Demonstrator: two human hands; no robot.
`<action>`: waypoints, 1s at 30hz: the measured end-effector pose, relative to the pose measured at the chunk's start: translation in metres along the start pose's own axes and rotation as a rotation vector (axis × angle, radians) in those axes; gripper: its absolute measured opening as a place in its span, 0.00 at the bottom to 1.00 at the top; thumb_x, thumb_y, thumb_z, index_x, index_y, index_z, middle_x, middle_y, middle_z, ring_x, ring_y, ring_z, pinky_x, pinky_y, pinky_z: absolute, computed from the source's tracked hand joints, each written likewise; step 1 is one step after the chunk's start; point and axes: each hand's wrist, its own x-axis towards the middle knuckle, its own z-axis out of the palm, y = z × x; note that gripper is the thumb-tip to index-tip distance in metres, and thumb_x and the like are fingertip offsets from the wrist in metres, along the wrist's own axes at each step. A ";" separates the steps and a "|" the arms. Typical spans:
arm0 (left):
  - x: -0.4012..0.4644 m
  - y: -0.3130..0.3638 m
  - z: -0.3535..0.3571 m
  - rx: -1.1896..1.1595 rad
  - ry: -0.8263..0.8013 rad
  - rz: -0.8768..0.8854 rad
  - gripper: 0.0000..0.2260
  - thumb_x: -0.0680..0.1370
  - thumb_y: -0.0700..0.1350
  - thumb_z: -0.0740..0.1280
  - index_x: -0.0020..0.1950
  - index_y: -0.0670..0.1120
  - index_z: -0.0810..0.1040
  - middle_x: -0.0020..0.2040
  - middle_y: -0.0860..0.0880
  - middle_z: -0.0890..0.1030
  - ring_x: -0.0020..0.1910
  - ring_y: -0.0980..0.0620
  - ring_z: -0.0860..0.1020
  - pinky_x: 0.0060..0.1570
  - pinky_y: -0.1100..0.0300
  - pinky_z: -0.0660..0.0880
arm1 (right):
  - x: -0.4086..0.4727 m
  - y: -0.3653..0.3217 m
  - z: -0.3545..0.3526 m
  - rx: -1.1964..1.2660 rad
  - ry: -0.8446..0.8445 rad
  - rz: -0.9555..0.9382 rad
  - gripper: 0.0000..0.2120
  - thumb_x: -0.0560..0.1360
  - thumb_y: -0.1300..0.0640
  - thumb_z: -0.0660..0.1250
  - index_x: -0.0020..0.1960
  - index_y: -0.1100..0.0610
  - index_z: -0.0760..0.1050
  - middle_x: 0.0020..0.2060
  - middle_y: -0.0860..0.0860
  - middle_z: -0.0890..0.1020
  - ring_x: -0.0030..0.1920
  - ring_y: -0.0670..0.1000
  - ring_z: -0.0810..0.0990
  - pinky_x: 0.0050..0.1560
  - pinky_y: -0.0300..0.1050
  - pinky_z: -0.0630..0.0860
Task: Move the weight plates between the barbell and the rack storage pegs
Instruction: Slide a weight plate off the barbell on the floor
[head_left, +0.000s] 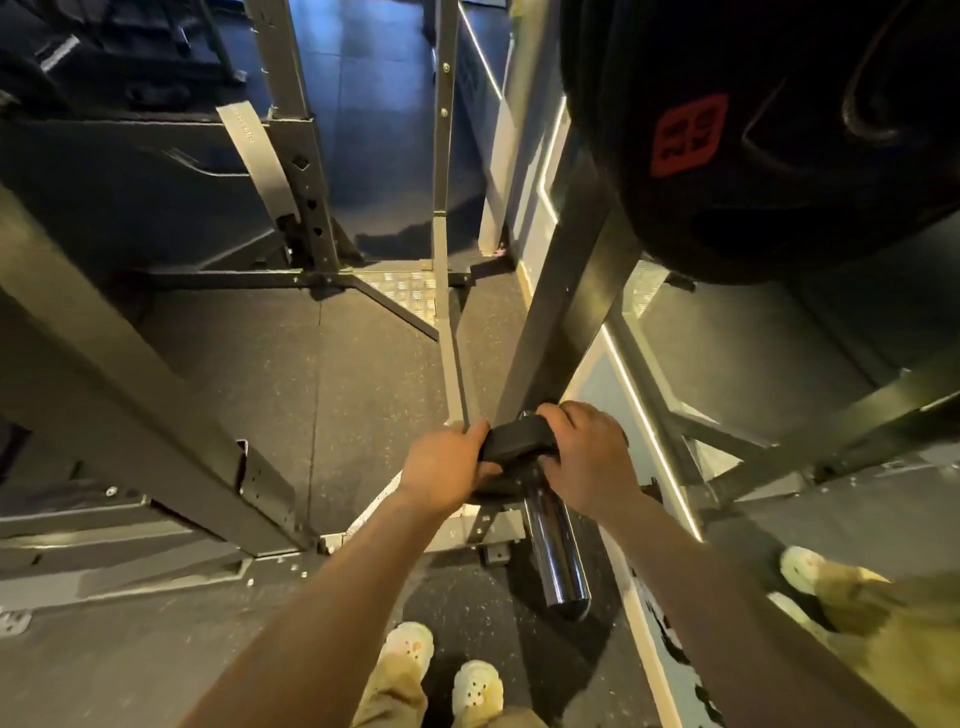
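A small black weight plate (514, 439) sits on a chrome storage peg (556, 551) that sticks out from the rack upright (561, 312) low in the middle of the view. My left hand (441, 467) grips the plate's left edge and my right hand (587, 452) grips its right and top edge. The peg's free end points toward me, bare of plates. A large black plate with a red label (727, 145) hangs higher on the rack at the upper right. No barbell is in view.
Grey rack beams run diagonally at the left (130, 384) and right (831, 441). A mirror wall (753, 353) stands just right of the upright. My feet in pale clogs (447, 670) stand on the dark rubber floor below the peg.
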 end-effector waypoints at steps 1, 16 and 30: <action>0.002 -0.004 0.002 -0.014 -0.010 -0.001 0.18 0.79 0.55 0.63 0.65 0.49 0.67 0.54 0.48 0.76 0.48 0.52 0.76 0.46 0.58 0.76 | -0.001 -0.008 0.000 -0.033 0.026 0.039 0.26 0.68 0.52 0.74 0.64 0.53 0.72 0.55 0.53 0.79 0.58 0.57 0.77 0.60 0.58 0.74; 0.001 -0.063 0.048 -0.256 -0.198 -0.043 0.16 0.78 0.53 0.66 0.62 0.50 0.68 0.52 0.51 0.79 0.49 0.52 0.77 0.42 0.65 0.70 | 0.000 0.012 -0.034 0.026 -0.023 0.140 0.33 0.69 0.39 0.70 0.70 0.47 0.67 0.68 0.48 0.71 0.69 0.51 0.67 0.70 0.56 0.63; 0.035 0.004 -0.032 0.045 -0.115 0.301 0.30 0.73 0.62 0.69 0.71 0.53 0.67 0.63 0.52 0.77 0.62 0.50 0.74 0.60 0.53 0.74 | 0.000 0.014 -0.009 0.161 -0.127 0.479 0.20 0.71 0.62 0.70 0.59 0.47 0.70 0.52 0.45 0.74 0.54 0.47 0.74 0.55 0.46 0.75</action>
